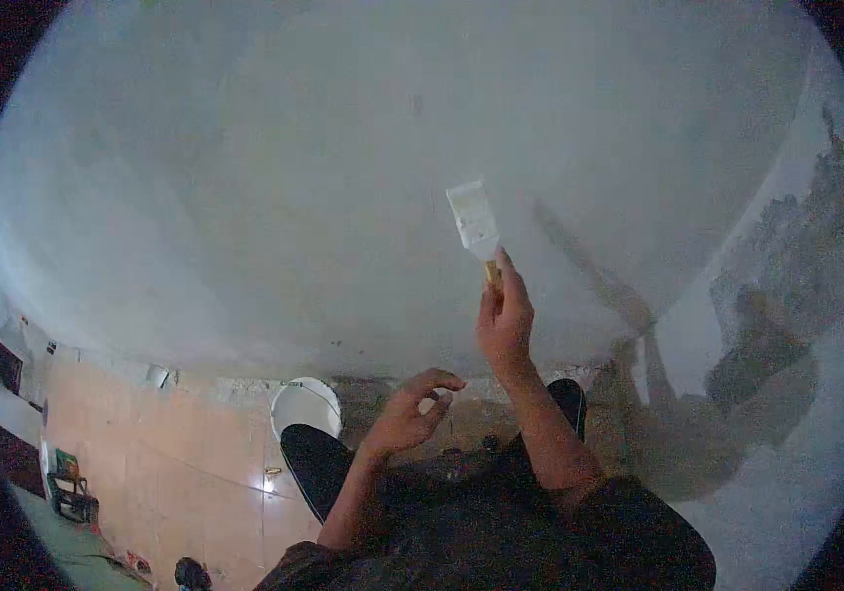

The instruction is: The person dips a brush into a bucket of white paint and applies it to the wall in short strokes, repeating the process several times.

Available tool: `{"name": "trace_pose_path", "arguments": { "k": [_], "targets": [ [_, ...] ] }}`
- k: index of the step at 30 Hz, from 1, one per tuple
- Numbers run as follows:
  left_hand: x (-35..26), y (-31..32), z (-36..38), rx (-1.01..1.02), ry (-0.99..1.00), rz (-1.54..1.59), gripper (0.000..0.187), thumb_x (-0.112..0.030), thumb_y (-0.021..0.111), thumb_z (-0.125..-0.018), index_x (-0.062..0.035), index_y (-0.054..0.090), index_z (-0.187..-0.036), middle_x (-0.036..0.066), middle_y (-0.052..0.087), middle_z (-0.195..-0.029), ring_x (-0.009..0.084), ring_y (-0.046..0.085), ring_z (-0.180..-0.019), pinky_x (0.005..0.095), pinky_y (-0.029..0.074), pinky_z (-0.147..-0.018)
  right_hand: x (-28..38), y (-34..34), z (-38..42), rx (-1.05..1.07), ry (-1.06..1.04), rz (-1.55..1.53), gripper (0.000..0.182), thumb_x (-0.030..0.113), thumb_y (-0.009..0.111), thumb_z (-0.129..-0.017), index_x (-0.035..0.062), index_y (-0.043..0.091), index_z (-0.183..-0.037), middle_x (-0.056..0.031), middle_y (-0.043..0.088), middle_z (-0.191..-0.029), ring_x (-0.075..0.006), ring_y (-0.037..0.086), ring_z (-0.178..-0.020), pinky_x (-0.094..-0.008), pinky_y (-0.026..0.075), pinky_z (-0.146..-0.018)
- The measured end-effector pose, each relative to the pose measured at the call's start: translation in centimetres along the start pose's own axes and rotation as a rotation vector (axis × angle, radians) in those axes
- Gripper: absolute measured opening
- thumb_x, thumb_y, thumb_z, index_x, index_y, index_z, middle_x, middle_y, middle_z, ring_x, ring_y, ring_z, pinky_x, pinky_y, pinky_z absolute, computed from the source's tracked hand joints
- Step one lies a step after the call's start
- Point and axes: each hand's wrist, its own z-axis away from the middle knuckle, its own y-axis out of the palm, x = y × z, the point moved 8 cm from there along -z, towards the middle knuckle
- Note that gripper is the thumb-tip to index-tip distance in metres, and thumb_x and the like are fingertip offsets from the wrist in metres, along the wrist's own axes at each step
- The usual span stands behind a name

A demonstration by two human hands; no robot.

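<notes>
Left hand [410, 409] nearest, loosely curled and holding nothing, right hand [505, 313] raised, gripping a scraper [474, 223] by its handle, blade above the fingers against the wall [244, 177], white bucket [304, 405] at the wall's bottom edge.

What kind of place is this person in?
It looks like a room being fixed up or plastered. The right hand holds a putty knife against a patchy grey wall, and a white bucket sits on the tiled floor below.

Single head-worn view, downward along the wall [244, 197], close.
</notes>
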Motion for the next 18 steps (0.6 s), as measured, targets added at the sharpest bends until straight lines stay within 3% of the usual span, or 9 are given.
{"name": "trace_pose_path", "arguments": {
  "k": [2, 4, 10, 12, 13, 14, 16, 17, 18],
  "targets": [
    [-2.1, -0.9, -0.4, -0.020, 0.049, -0.009, 0.021, -0.003, 0.055, -0.091, -0.0051, 0.062, -0.110, 0.010, 0.063, -0.112, 0.0234, 0.061, -0.106, 0.0354, 0.050, -0.089, 1.0, 1.0, -1.2, -0.021, -0.148, 0.129, 0.053, 0.000, 0.053, -0.092, 0.0004, 0.037, -0.142, -0.0179, 0.058, -0.100, -0.0267, 0.061, -0.085, -0.0347, 0.051, -0.072],
    [-3.3, -1.6, -0.6, -0.057, 0.039, -0.001, 0.021, -0.002, 0.055, -0.091, -0.0055, 0.062, -0.110, 0.010, 0.062, -0.113, 0.0236, 0.060, -0.108, 0.0355, 0.049, -0.091, -2.5, 4.1, -1.2, 0.261, 0.142, 0.441, 0.065, -0.005, 0.053, -0.088, -0.0007, 0.027, -0.147, -0.0236, 0.055, -0.102, -0.0351, 0.061, -0.087, -0.0388, 0.052, -0.073],
    [-3.8, -2.1, -1.7, -0.056, -0.030, 0.024, 0.020, -0.002, 0.056, -0.091, -0.0057, 0.062, -0.110, 0.009, 0.062, -0.114, 0.0221, 0.059, -0.109, 0.0352, 0.048, -0.093, -4.3, 5.9, 1.6, 0.434, 0.223, 0.551, 0.063, -0.001, 0.048, -0.088, -0.0047, 0.024, -0.145, -0.0305, 0.052, -0.105, -0.0410, 0.063, -0.088, -0.0443, 0.054, -0.072],
    [-3.3, -2.0, -1.8, -0.051, -0.033, 0.052, 0.021, -0.002, 0.056, -0.091, -0.0055, 0.062, -0.110, 0.009, 0.062, -0.113, 0.0219, 0.059, -0.109, 0.0351, 0.048, -0.092, -5.2, 5.5, 2.5, 0.587, 0.368, 0.533, 0.062, 0.001, 0.049, -0.087, -0.0048, 0.028, -0.144, -0.0329, 0.053, -0.108, -0.0428, 0.064, -0.088, -0.0454, 0.054, -0.074],
    [-3.3, -2.0, -1.9, -0.048, -0.033, 0.071, 0.021, -0.002, 0.056, -0.091, -0.0053, 0.062, -0.110, 0.009, 0.062, -0.113, 0.0216, 0.060, -0.108, 0.0351, 0.048, -0.092, -5.2, 5.1, 2.1, 0.583, 0.362, 0.596, 0.056, 0.003, 0.052, -0.084, -0.0060, 0.039, -0.138, -0.0295, 0.059, -0.103, -0.0405, 0.066, -0.085, -0.0462, 0.054, -0.073],
    [-3.3, -2.0, -1.9, -0.048, -0.029, 0.076, 0.021, -0.002, 0.056, -0.091, -0.0053, 0.062, -0.110, 0.009, 0.062, -0.113, 0.0216, 0.060, -0.108, 0.0351, 0.048, -0.092, -4.7, 4.6, 1.6, 0.582, 0.359, 0.602, 0.056, 0.003, 0.052, -0.084, -0.0060, 0.039, -0.138, -0.0295, 0.059, -0.103, -0.0405, 0.066, -0.085, -0.0462, 0.054, -0.073],
    [-3.4, -1.7, -2.0, -0.022, -0.021, 0.095, 0.022, -0.001, 0.056, -0.090, -0.0049, 0.063, -0.110, 0.009, 0.063, -0.111, 0.0221, 0.060, -0.108, 0.0357, 0.049, -0.091, -3.2, 2.9, -0.6, 0.489, 0.315, 0.668, 0.030, 0.015, 0.054, -0.090, -0.0016, 0.062, -0.114, -0.0221, 0.065, -0.081, -0.0396, 0.065, -0.077, -0.0460, 0.053, -0.070],
    [-3.7, -1.9, -2.2, -0.026, -0.016, 0.101, 0.022, -0.001, 0.056, -0.090, -0.0049, 0.063, -0.110, 0.009, 0.063, -0.111, 0.0221, 0.060, -0.108, 0.0357, 0.049, -0.091, -1.6, 2.0, -2.1, 0.342, 0.161, 0.695, 0.023, 0.019, 0.055, -0.090, 0.0000, 0.068, -0.095, -0.0208, 0.064, -0.074, -0.0378, 0.065, -0.074, -0.0477, 0.051, -0.068],
    [-4.1, -1.9, -2.3, -0.022, -0.002, 0.096, 0.022, 0.000, 0.056, -0.089, -0.0047, 0.063, -0.109, 0.009, 0.063, -0.110, 0.0224, 0.061, -0.107, 0.0358, 0.049, -0.091, -0.8, 1.7, -3.4, 0.345, 0.157, 0.701, 0.023, 0.019, 0.055, -0.090, 0.0000, 0.068, -0.095, -0.0208, 0.064, -0.074, -0.0378, 0.065, -0.074, -0.0477, 0.051, -0.068]
  ]
}}
